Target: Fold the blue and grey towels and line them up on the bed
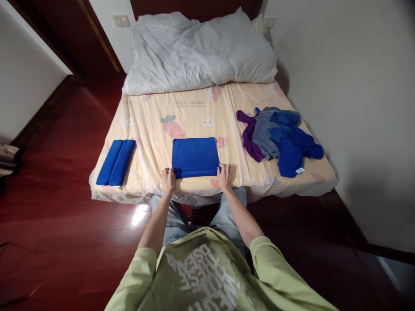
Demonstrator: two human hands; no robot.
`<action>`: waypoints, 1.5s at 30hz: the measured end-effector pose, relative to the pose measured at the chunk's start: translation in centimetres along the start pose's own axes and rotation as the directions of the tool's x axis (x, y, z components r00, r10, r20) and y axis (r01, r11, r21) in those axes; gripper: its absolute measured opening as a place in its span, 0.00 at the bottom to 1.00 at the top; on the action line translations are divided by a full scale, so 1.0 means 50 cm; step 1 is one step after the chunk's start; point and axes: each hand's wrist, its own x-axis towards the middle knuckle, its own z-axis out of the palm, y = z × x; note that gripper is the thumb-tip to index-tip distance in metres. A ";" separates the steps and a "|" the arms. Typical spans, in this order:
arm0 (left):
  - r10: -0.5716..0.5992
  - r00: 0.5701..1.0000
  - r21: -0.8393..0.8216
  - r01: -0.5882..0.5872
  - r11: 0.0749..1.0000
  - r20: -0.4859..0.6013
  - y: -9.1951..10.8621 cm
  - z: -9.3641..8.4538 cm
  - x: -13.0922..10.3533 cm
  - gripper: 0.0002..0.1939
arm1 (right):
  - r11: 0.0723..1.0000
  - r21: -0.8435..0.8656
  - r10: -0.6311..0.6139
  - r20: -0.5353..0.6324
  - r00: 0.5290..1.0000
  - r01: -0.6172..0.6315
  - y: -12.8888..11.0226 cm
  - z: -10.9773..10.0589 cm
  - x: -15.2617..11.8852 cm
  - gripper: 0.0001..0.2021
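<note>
Blue cloth (195, 152) caught at its near right corner between thumb and fingers of the right hand (224, 175), bent almost together, with a small scrap of blue showing at the pinch. At the near left corner of the same cloth, left hand (167, 179) with fingers curled and bunched, touching the edge; thumb hard to make out, so impossible to tell whether gripping or merely pressing. Spread between both hands as a flat rectangle, with a folded strip along the near edge; underside hidden.

Beneath the cloth, yellow patterned sheet (145, 125), with a printed carrot (174, 128) just beyond the cloth and, farther beyond, lettering too faint to read. Well to the left of the cloth, pair of blue bundles (110, 162) side by side, inner folds hidden. Well to its right, crumpled heap (267, 129) in purple, grey-blue and blue, too overlapped for counting pieces; white label (300, 170) at its near side, too small to read. Far beyond the cloth, bunched pale quilt (201, 52) against dark headboard (194, 6), cut off above. On the near side of the cloth, jeans (175, 220) half covered by yellow-green shirt (201, 242), cut off below.
</note>
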 end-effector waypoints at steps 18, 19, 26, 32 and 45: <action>0.222 0.943 -0.006 -0.228 0.974 0.247 -0.016 -0.002 0.012 0.29 | 0.758 0.134 -0.652 0.179 0.737 0.638 0.080 -0.024 0.021 0.26; 0.212 0.947 -0.009 -0.217 0.976 0.242 -0.013 -0.003 0.012 0.28 | 0.747 0.151 -0.664 0.179 0.725 0.647 0.077 -0.020 0.021 0.27; 0.390 0.873 -0.100 -0.377 0.921 0.292 -0.050 -0.064 -0.043 0.27 | 0.709 0.313 -0.695 0.161 0.701 0.632 0.107 -0.059 -0.012 0.26; 0.356 0.916 -0.290 -0.294 0.911 0.188 -0.053 -0.041 -0.139 0.30 | 0.810 0.407 -0.481 0.048 0.875 0.423 0.105 -0.063 -0.107 0.28; -0.093 0.984 -0.441 0.153 0.884 0.155 -0.012 -0.054 -0.136 0.24 | 0.828 0.471 -0.328 -0.032 0.944 0.304 0.093 -0.043 -0.127 0.22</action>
